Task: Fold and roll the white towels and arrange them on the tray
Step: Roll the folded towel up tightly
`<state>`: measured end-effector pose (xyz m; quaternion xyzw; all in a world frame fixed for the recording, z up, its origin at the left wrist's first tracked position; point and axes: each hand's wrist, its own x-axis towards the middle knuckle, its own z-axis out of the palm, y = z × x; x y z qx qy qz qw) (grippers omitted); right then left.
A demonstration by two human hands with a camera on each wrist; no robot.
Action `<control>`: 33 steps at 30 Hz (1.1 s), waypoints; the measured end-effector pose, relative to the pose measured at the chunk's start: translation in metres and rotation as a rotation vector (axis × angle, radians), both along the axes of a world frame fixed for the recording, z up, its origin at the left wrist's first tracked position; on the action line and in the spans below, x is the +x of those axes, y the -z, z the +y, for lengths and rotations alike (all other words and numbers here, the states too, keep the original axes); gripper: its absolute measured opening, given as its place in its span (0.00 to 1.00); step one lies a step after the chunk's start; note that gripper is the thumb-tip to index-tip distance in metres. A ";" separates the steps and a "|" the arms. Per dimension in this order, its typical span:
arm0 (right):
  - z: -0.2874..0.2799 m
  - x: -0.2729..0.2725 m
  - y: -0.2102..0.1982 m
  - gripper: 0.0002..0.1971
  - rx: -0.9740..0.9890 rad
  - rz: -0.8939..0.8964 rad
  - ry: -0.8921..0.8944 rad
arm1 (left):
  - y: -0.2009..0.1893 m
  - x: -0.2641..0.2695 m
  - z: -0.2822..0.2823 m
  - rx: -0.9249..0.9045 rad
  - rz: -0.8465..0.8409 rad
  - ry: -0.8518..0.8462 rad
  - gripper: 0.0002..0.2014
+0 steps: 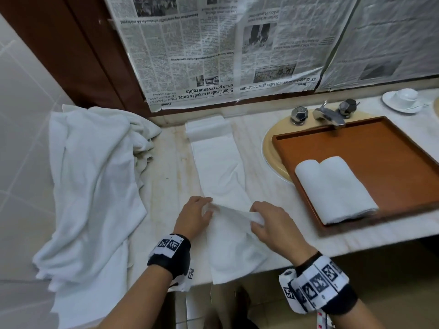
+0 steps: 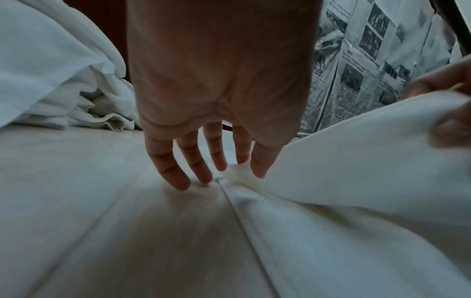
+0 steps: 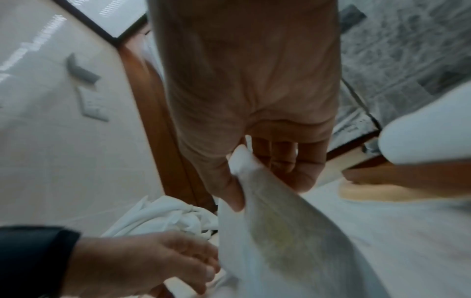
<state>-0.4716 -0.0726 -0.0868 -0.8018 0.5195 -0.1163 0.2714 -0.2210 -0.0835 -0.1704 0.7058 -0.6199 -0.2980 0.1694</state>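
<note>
A long white towel (image 1: 221, 162) lies folded into a narrow strip across the marble counter (image 1: 171, 176), its near end hanging over the front edge. My right hand (image 1: 268, 224) pinches a fold of this towel (image 3: 280, 231) between thumb (image 3: 224, 181) and fingers and holds it up off the counter. My left hand (image 1: 197, 214) is just left of that fold, fingers (image 2: 216, 153) straight and pointing down, tips touching the counter and the towel's edge (image 2: 356, 161). A rolled white towel (image 1: 332, 191) rests on the brown tray (image 1: 392, 162) to the right.
A heap of loose white towels (image 1: 95, 174) covers the counter's left end and spills over the front. The tray sits over a sink (image 1: 273, 150) with a chrome faucet (image 1: 327, 115). A white cup and saucer (image 1: 403, 99) stand at the far right. Newspaper (image 1: 213, 55) covers the wall behind.
</note>
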 end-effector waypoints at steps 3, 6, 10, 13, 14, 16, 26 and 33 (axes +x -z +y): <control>0.028 0.027 -0.003 0.10 -0.047 0.113 -0.064 | -0.004 -0.001 0.009 -0.023 0.067 -0.023 0.19; 0.055 0.056 0.014 0.11 -0.024 0.218 -0.112 | -0.003 -0.001 0.023 -0.008 0.086 -0.035 0.18; 0.081 0.072 0.043 0.13 0.112 0.167 -0.190 | -0.003 -0.005 0.040 0.000 0.111 -0.052 0.13; 0.096 0.063 0.047 0.14 0.174 -0.010 -0.174 | -0.002 -0.008 0.045 -0.024 0.105 -0.030 0.08; 0.099 0.057 0.046 0.14 0.160 -0.054 -0.143 | -0.001 -0.008 0.046 -0.018 0.106 -0.033 0.07; 0.100 0.042 0.046 0.16 0.098 -0.085 -0.066 | 0.003 -0.007 0.051 0.000 0.101 -0.044 0.12; 0.083 -0.033 0.067 0.11 0.191 -0.096 0.172 | 0.009 -0.020 0.060 -0.010 0.085 -0.111 0.20; 0.092 -0.042 0.067 0.07 0.191 -0.227 0.318 | 0.013 -0.024 0.066 -0.029 0.065 -0.078 0.22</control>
